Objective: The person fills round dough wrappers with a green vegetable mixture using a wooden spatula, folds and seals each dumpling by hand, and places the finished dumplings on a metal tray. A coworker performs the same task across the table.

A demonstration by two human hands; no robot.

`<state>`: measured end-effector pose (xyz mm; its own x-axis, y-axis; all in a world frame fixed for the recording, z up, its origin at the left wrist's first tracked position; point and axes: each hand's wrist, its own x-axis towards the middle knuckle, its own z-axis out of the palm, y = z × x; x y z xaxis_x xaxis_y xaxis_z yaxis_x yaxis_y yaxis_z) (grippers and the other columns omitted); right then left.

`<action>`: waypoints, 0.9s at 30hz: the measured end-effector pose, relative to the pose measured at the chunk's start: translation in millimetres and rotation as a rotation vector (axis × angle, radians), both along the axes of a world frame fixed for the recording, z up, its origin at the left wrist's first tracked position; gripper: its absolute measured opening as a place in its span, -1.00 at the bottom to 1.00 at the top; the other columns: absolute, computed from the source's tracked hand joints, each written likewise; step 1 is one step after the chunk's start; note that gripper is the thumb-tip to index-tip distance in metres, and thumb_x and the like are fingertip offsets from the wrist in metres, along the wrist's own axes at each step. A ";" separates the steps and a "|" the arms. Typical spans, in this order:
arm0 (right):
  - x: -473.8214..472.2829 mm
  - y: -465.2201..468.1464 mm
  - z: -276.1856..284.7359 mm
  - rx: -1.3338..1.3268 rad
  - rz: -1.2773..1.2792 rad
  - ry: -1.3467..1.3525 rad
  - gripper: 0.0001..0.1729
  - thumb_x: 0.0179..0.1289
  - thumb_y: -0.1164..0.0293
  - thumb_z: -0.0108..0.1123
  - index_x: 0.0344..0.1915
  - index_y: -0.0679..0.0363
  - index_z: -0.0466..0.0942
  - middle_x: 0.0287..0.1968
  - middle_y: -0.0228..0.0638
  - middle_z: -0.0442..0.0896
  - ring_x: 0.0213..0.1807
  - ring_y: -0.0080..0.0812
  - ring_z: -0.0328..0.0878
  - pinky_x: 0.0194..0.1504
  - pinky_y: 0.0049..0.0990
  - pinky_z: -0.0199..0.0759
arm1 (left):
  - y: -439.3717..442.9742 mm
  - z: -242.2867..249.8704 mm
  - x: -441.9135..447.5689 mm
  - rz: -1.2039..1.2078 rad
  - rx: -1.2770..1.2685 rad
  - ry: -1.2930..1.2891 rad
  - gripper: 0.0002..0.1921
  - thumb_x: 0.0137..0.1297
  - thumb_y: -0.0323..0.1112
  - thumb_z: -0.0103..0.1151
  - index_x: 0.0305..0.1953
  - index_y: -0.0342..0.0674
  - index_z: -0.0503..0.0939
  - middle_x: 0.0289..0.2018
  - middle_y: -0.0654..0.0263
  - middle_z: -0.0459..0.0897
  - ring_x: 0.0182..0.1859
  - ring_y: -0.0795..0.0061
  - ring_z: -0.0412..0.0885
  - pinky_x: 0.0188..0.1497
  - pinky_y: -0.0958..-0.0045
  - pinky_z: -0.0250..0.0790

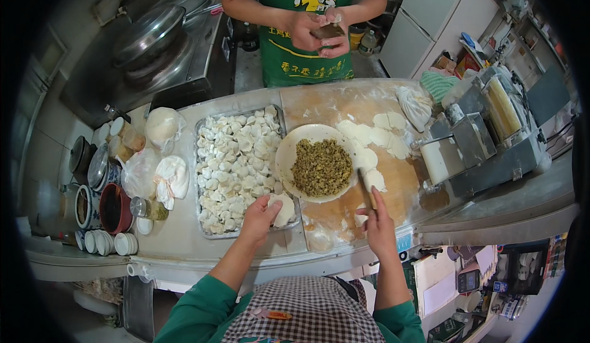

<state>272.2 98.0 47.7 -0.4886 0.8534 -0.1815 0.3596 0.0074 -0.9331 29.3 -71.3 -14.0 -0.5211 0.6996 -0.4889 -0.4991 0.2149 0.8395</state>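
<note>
My left hand (259,218) holds a round dough wrapper (283,210) over the near right corner of a metal tray (221,236) heaped with folded dumplings (239,158). In my right hand (379,225) is a narrow spreading tool with a wooden handle (367,191), its dark blade pointing away beside the bowl. Between the hands and farther off stands a wide cream bowl (286,158) of chopped greenish-brown filling (321,167). Flat dough wrappers (366,158) lie overlapping to the bowl's right on the floured wooden board (396,205). One more wrapper lies partly hidden behind my right hand.
Across the counter a person in a green apron (304,66) holds a dark flat object (328,31). A dough-rolling machine (479,135) stands at right. Bagged dough (163,126), jars, a red bowl (116,208) and stacked small dishes (103,243) occupy the left side.
</note>
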 end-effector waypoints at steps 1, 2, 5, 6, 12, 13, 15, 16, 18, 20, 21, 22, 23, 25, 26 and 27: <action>-13.7 2.2 5.0 0.124 0.089 -0.116 -0.54 0.42 0.52 -0.08 0.24 -0.05 0.52 -0.28 -0.19 0.72 -0.48 -0.37 0.58 -0.37 -0.38 0.52 | -0.1 -8.5 -2.1 -0.031 -0.072 0.081 -0.73 0.52 -0.29 -0.01 0.12 -0.27 0.47 -0.08 0.26 0.66 -0.17 0.54 0.64 -0.20 0.49 0.50; -28.4 5.2 9.2 0.264 0.206 -0.167 -0.55 0.41 0.49 -0.04 0.23 -0.05 0.53 -0.28 -0.14 0.73 -0.45 -0.26 0.62 -0.35 -0.30 0.53 | 0.9 -17.3 -3.3 -0.057 -0.136 0.150 -0.70 0.51 -0.28 -0.01 0.14 -0.29 0.45 -0.05 0.23 0.66 -0.17 0.48 0.66 -0.18 0.46 0.52; -69.3 18.0 16.6 0.538 0.364 -0.394 -0.61 0.32 0.38 0.07 0.13 -0.03 0.60 -0.34 -0.04 0.70 -0.30 0.02 0.67 -0.24 -0.10 0.53 | 10.6 -41.2 -4.1 0.089 -0.164 0.193 -0.64 0.46 -0.38 -0.01 0.22 -0.30 0.39 -0.06 0.20 0.65 -0.22 0.47 0.65 -0.22 0.45 0.49; -85.5 23.1 15.3 0.582 0.341 -0.457 -0.63 0.32 0.39 0.07 0.09 -0.02 0.61 -0.35 -0.05 0.70 -0.29 0.00 0.68 -0.24 -0.11 0.53 | 14.1 -46.5 -4.5 0.194 -0.137 -0.063 -0.57 0.40 -0.45 -0.03 0.28 -0.29 0.34 -0.13 0.19 0.63 -0.33 0.47 0.59 -0.34 0.39 0.44; -148.9 28.7 -11.1 0.751 0.543 -0.692 -0.69 0.32 0.32 0.07 0.01 -0.06 0.66 -0.33 -0.12 0.72 -0.28 -0.02 0.68 -0.25 -0.09 0.53 | 38.3 -48.0 -12.9 0.109 -0.145 -0.179 -0.58 0.39 -0.47 -0.04 0.26 -0.32 0.35 -0.23 0.17 0.59 -0.42 0.40 0.55 -0.47 0.33 0.41; -152.0 26.5 -14.8 0.749 0.627 -0.749 -0.69 0.32 0.31 0.06 0.00 -0.07 0.67 -0.33 -0.13 0.72 -0.28 -0.02 0.67 -0.27 -0.08 0.52 | 42.6 -44.1 -14.7 0.073 -0.120 -0.207 -0.57 0.40 -0.46 -0.04 0.27 -0.32 0.35 -0.21 0.15 0.59 -0.41 0.39 0.56 -0.44 0.33 0.42; -149.9 23.2 -17.7 0.737 0.641 -0.646 -0.70 0.33 0.28 0.07 -0.03 -0.07 0.69 -0.33 -0.15 0.72 -0.29 -0.03 0.67 -0.26 -0.07 0.52 | 54.1 -35.2 -10.9 0.179 0.022 -0.384 -0.59 0.47 -0.37 -0.06 0.29 -0.31 0.35 -0.10 0.10 0.62 -0.26 0.32 0.63 -0.26 0.31 0.49; -145.9 21.5 -16.9 0.701 0.667 -0.618 -0.71 0.33 0.27 0.08 -0.04 -0.08 0.69 -0.33 -0.16 0.72 -0.29 -0.04 0.67 -0.26 -0.06 0.52 | 59.4 -29.3 -9.1 0.237 0.094 -0.473 -0.59 0.51 -0.33 -0.07 0.30 -0.30 0.35 -0.04 0.08 0.63 -0.19 0.29 0.66 -0.17 0.30 0.53; -130.9 16.3 -11.8 0.655 0.633 -0.548 -0.73 0.33 0.26 0.11 -0.06 -0.08 0.70 -0.34 -0.17 0.72 -0.33 -0.05 0.67 -0.28 -0.08 0.53 | 65.0 -15.4 -6.3 0.269 0.197 -0.590 -0.58 0.56 -0.24 -0.13 0.31 -0.29 0.35 0.07 0.10 0.61 0.05 0.23 0.59 0.11 0.24 0.43; -113.7 4.1 -6.1 0.592 0.582 -0.488 -0.74 0.32 0.27 0.14 -0.05 -0.09 0.70 -0.34 -0.17 0.71 -0.36 -0.05 0.67 -0.32 -0.10 0.53 | 66.2 -0.8 -6.4 0.250 0.275 -0.672 -0.55 0.59 -0.14 -0.21 0.31 -0.28 0.34 0.19 0.14 0.56 0.21 0.20 0.52 0.29 0.20 0.34; -103.5 -6.7 -4.2 0.560 0.549 -0.461 -0.73 0.32 0.28 0.15 -0.04 -0.10 0.70 -0.34 -0.17 0.71 -0.38 -0.05 0.66 -0.34 -0.11 0.53 | 65.8 5.9 -7.4 0.218 0.304 -0.696 -0.53 0.61 -0.09 -0.25 0.32 -0.28 0.34 0.24 0.16 0.52 0.26 0.20 0.48 0.34 0.19 0.29; -95.4 -18.2 -3.9 0.526 0.516 -0.433 -0.73 0.31 0.29 0.17 -0.02 -0.11 0.69 -0.34 -0.17 0.71 -0.40 -0.04 0.66 -0.36 -0.13 0.53 | 67.1 11.0 -7.9 0.197 0.340 -0.723 -0.50 0.62 -0.04 -0.29 0.32 -0.27 0.33 0.30 0.19 0.48 0.31 0.19 0.44 0.39 0.18 0.25; -90.0 -32.0 -5.8 0.545 0.492 -0.409 -0.72 0.31 0.30 0.18 -0.01 -0.11 0.69 -0.35 -0.17 0.71 -0.40 -0.04 0.65 -0.38 -0.14 0.52 | 68.2 15.3 -7.6 0.210 0.361 -0.729 -0.50 0.62 -0.03 -0.30 0.33 -0.26 0.33 0.30 0.19 0.47 0.32 0.19 0.42 0.40 0.18 0.23; -83.8 -56.1 -12.4 0.563 0.449 -0.391 -0.70 0.29 0.33 0.20 0.01 -0.10 0.67 -0.37 -0.17 0.70 -0.42 -0.05 0.65 -0.41 -0.16 0.52 | 71.8 20.4 -4.7 0.237 0.432 -0.745 -0.49 0.62 -0.01 -0.31 0.34 -0.24 0.31 0.32 0.20 0.44 0.34 0.20 0.39 0.43 0.17 0.18; -80.6 -56.2 -15.9 0.627 0.428 -0.260 -0.63 0.30 0.35 0.17 0.10 -0.11 0.61 -0.55 -0.14 0.61 -0.54 -0.05 0.59 -0.50 -0.13 0.47 | 71.3 22.0 -2.9 0.270 0.399 -0.730 -0.49 0.62 -0.01 -0.32 0.35 -0.23 0.30 0.32 0.20 0.43 0.35 0.20 0.39 0.43 0.16 0.18; -79.1 -52.6 -19.2 0.662 0.417 -0.238 -0.64 0.30 0.35 0.16 0.10 -0.11 0.62 -0.55 -0.14 0.60 -0.54 -0.05 0.59 -0.50 -0.13 0.46 | 71.6 22.8 -1.1 0.292 0.379 -0.715 -0.49 0.62 -0.01 -0.33 0.35 -0.21 0.30 0.33 0.20 0.42 0.35 0.21 0.38 0.42 0.15 0.18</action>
<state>193.1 45.4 28.5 -0.8015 0.5769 0.1574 0.3937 0.7072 -0.5873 28.3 0.4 8.8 -0.3610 0.7681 -0.5289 -0.9273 -0.2353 0.2912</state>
